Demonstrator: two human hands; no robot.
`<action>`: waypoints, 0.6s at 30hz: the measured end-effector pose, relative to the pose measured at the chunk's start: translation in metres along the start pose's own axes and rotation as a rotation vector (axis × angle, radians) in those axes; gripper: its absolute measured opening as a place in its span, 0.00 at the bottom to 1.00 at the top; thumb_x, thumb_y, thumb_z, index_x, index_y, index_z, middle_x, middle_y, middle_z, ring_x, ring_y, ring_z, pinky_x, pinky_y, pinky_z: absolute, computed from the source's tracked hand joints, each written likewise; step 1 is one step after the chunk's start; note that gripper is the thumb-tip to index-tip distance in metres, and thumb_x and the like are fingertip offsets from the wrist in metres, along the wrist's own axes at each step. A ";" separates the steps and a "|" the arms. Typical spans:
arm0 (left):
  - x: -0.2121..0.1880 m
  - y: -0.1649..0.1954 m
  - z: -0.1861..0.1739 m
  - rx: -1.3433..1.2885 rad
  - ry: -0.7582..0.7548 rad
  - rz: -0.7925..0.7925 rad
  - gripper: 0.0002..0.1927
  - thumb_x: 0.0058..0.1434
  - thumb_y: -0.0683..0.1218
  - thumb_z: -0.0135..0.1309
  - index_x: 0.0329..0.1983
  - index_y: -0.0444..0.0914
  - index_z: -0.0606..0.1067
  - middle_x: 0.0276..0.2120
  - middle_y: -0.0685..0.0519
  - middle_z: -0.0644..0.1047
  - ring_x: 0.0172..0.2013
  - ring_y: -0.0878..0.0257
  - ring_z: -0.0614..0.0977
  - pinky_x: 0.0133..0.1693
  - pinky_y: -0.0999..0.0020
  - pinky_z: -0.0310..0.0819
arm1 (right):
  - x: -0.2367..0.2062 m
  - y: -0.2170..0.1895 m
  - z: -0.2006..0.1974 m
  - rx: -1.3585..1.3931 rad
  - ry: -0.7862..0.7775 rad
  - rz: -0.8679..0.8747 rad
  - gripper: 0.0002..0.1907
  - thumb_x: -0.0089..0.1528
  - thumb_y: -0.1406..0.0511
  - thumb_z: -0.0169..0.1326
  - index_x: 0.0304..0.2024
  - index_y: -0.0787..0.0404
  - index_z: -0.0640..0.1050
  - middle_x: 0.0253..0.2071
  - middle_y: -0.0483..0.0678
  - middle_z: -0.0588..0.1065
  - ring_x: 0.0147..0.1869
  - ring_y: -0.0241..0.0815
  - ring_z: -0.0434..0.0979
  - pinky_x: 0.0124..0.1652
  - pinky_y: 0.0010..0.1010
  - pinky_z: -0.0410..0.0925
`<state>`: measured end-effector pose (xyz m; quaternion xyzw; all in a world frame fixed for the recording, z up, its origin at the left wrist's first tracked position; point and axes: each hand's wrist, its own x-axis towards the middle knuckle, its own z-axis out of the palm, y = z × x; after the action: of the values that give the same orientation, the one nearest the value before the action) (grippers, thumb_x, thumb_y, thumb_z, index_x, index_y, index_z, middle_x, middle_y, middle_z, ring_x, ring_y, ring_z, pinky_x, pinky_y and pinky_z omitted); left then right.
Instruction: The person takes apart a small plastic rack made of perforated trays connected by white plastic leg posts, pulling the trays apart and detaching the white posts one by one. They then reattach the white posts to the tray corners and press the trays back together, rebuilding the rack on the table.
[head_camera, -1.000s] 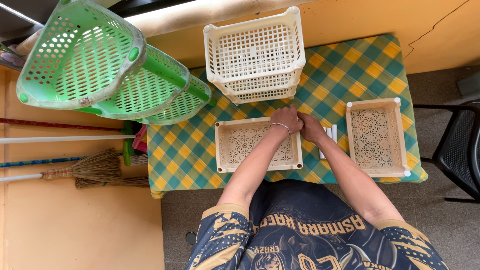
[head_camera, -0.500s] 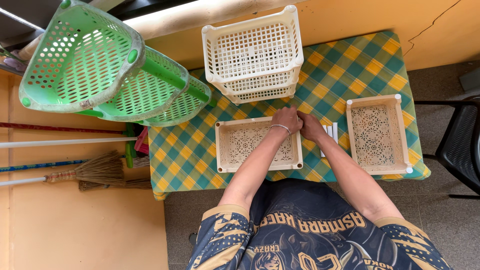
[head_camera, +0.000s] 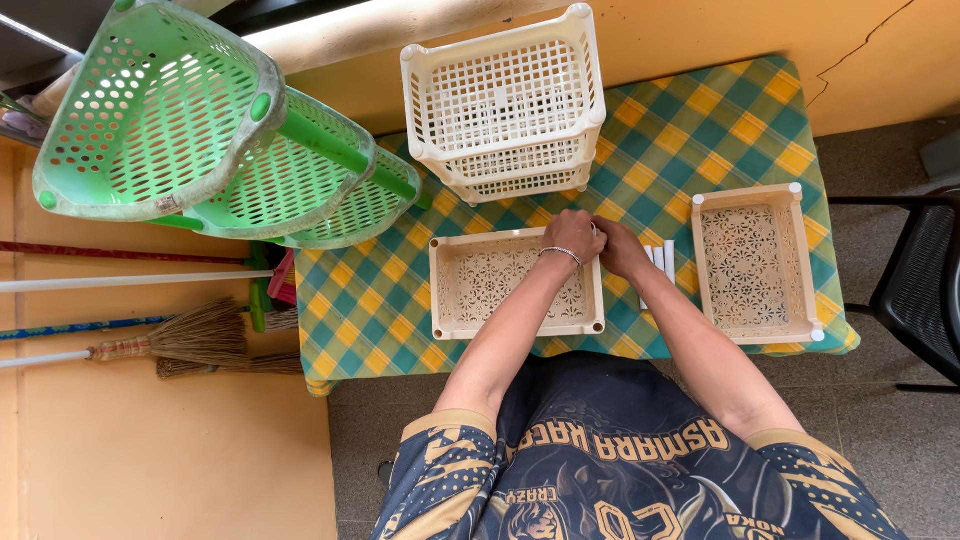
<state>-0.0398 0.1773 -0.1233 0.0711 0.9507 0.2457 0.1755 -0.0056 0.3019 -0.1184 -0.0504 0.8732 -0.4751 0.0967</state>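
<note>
— Nothing has shifted but the camera's slight drift; both hands stay at the tray's far right corner.

— Where exactly?

— Left hand (head_camera: 573, 235) curls over the beige tray (head_camera: 490, 285) on the checked desk (head_camera: 380, 310); right hand (head_camera: 622, 250) touches it beside white posts (head_camera: 664, 262). Whether the fingers clamp anything, I cannot tell.

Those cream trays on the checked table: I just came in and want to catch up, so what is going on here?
A person sits at the table with both hands at the far right corner of the near tray. The left hand and the right hand touch that corner together. Short white posts lie beside them. A second tray lies to the right, and a stacked cream rack stands behind. Green baskets stand left.
</note>
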 end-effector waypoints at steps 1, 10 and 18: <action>0.000 0.000 0.001 0.015 -0.005 0.018 0.16 0.53 0.50 0.56 0.39 0.37 0.83 0.37 0.38 0.83 0.41 0.42 0.84 0.47 0.53 0.80 | 0.001 0.001 0.000 0.001 -0.014 -0.001 0.23 0.57 0.74 0.52 0.56 0.60 0.76 0.50 0.60 0.78 0.56 0.64 0.76 0.50 0.46 0.70; -0.010 0.003 -0.006 0.060 0.000 0.092 0.17 0.57 0.53 0.54 0.40 0.37 0.83 0.38 0.42 0.83 0.42 0.44 0.84 0.55 0.53 0.74 | -0.001 -0.011 -0.006 -0.025 -0.019 -0.023 0.23 0.57 0.75 0.52 0.56 0.61 0.76 0.51 0.60 0.79 0.58 0.63 0.77 0.52 0.44 0.71; -0.030 -0.017 -0.032 -0.039 -0.006 0.249 0.32 0.62 0.68 0.54 0.54 0.37 0.76 0.53 0.42 0.77 0.60 0.50 0.74 0.72 0.44 0.44 | -0.013 -0.040 -0.018 0.069 -0.003 0.030 0.27 0.59 0.76 0.47 0.61 0.59 0.76 0.57 0.57 0.78 0.60 0.56 0.77 0.55 0.40 0.70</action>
<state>-0.0241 0.1413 -0.0968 0.1856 0.9291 0.2838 0.1478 0.0034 0.2974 -0.0739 -0.0348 0.8568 -0.5033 0.1067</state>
